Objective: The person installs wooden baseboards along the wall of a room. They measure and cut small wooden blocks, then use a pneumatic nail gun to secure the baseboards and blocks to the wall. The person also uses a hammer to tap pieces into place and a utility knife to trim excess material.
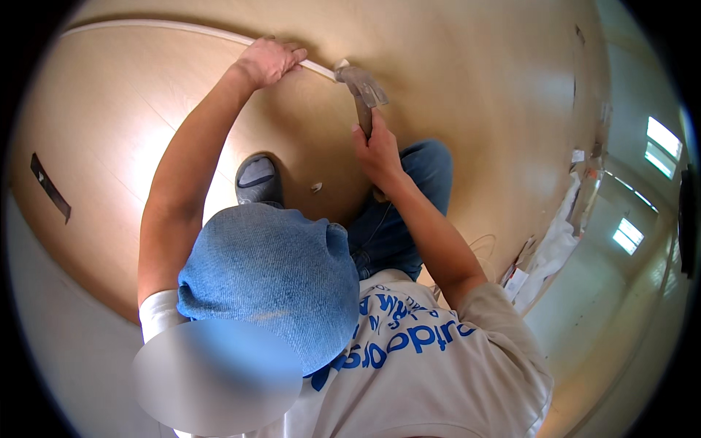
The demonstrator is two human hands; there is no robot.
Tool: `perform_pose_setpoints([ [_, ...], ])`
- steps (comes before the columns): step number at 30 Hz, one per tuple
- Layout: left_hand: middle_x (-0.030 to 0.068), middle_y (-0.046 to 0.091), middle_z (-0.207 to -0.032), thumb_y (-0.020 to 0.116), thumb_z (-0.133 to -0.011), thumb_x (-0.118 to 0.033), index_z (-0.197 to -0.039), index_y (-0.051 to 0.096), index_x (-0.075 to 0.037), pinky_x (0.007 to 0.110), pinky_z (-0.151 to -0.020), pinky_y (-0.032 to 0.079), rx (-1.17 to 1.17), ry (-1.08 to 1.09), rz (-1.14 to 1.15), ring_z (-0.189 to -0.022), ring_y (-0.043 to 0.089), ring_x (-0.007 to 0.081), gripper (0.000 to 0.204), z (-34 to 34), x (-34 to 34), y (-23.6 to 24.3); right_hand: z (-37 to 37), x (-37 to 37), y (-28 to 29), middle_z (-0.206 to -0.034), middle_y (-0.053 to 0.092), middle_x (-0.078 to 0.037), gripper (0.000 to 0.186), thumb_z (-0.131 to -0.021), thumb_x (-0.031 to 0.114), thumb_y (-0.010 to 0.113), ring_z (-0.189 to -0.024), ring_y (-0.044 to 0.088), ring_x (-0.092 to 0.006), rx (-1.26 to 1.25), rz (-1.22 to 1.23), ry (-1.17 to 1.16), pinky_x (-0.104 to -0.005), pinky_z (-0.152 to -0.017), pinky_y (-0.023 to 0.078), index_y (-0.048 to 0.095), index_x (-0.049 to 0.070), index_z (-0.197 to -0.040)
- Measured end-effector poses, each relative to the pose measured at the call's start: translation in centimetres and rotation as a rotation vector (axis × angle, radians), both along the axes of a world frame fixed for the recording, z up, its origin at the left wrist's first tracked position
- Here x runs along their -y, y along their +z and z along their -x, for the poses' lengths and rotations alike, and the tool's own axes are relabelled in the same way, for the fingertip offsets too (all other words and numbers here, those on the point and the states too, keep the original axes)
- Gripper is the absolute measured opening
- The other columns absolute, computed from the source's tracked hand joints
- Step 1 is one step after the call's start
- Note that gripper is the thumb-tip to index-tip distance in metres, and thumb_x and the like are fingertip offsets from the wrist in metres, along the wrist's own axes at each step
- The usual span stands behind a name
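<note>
The left hand (269, 63) lies over a long, thin white strip (175, 25), near its right end, with its back up and its fingertips pointing right along it. From this angle I cannot tell whether its fingers close around the strip or only press on it. The strip runs from the far left edge of the view, curving gently, across the light wood-coloured surface (102, 95).

The right hand (380, 152) is wrapped around the handle of a hammer (361, 86), thumb up along the grip. The hammer's metal head is just beside the strip's right end, with the split claw pointing right and down.

Below the hands, a foot in a grey slipper (257, 182) stands on the floor, with a small white scrap (316, 187) to its right. A bent knee in blue jeans (270, 270) fills the middle of the view. A narrow dark piece (50, 188) lies well apart at the left, and crumpled white sheeting (551, 252) lies at the right.
</note>
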State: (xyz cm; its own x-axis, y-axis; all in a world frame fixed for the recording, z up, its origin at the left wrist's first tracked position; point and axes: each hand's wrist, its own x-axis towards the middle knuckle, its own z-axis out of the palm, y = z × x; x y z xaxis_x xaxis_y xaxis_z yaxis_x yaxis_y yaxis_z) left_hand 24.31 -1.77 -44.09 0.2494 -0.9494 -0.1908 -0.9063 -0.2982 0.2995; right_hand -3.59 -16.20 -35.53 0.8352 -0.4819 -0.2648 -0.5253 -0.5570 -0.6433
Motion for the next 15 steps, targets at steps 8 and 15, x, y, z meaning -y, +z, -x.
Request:
perform_pose_setpoints([
  [8, 0.0103, 0.068, -0.115, 0.05, -0.106, -0.033, -0.111, 0.058, -0.01, 0.046, -0.092, 0.051, 0.018, 0.006, -0.022, -0.106, 0.067, 0.035, 0.024, -0.1, -0.5, -0.4, -0.1, -1.1, 3.1, -0.103, 0.067, -0.035, 0.051, -0.1, 0.023, 0.062, -0.097, 0.063, -0.0549, 0.105, -0.111, -0.083, -0.0567, -0.083, 0.05, 0.045, -0.001, -0.141],
  [15, 0.0087, 0.068, -0.119, 0.048, -0.107, -0.035, -0.118, 0.058, -0.013, 0.047, -0.091, 0.053, 0.037, -0.002, -0.046, -0.107, 0.068, 0.0345, 0.026, 0.2, 0.3, 0.1, 0.2, 0.0, -1.0, -0.096, 0.067, -0.035, 0.047, -0.099, 0.021, 0.063, -0.089, 0.062, -0.0567, 0.081, -0.022, 0.027, -0.0611, -0.075, 0.048, 0.044, -0.001, -0.137],
])
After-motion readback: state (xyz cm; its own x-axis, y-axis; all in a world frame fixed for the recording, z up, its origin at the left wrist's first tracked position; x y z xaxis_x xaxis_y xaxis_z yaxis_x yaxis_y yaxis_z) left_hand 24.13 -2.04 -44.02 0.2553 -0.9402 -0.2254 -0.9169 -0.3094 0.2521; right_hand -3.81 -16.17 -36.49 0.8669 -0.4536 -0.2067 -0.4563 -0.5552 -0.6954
